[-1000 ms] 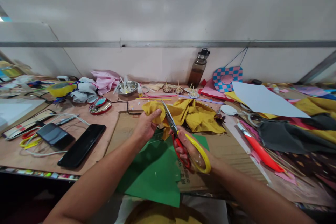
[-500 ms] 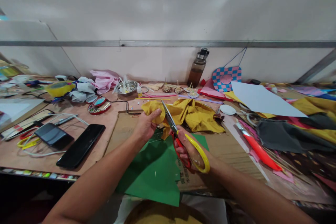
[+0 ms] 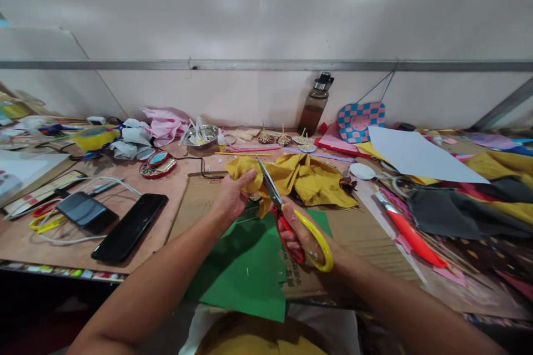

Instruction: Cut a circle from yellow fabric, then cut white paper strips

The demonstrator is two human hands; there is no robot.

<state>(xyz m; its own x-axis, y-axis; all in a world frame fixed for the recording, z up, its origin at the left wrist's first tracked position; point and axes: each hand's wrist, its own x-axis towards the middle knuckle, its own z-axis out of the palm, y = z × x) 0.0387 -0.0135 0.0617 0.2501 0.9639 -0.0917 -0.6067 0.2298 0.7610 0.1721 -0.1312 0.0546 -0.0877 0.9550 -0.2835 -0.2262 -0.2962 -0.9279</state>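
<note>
A crumpled mustard-yellow cloth (image 3: 322, 180) lies across the far part of a cardboard sheet (image 3: 353, 244). My left hand (image 3: 234, 195) pinches its left end between thumb and fingers. In my right hand (image 3: 296, 230) are scissors (image 3: 318, 247) with one red and one yellow handle loop. Their blades point up and left over the cloth, close beside my left fingers; I cannot tell how far apart the blades are. A green sheet (image 3: 245, 272) lies under my hands, overhanging the table's front edge.
Two phones, a black one (image 3: 130, 227) and another with a white cable (image 3: 86, 212), are on the left. Behind are a metal bowl (image 3: 202, 137) and a dark bottle (image 3: 314, 108). White paper (image 3: 425, 155), grey cloth (image 3: 462, 213) and a red-handled tool (image 3: 412, 233) crowd the right.
The whole view has shifted slightly, with the table sitting a little higher in the picture. Both hands, the scissors and the cloth keep nearly the same positions.
</note>
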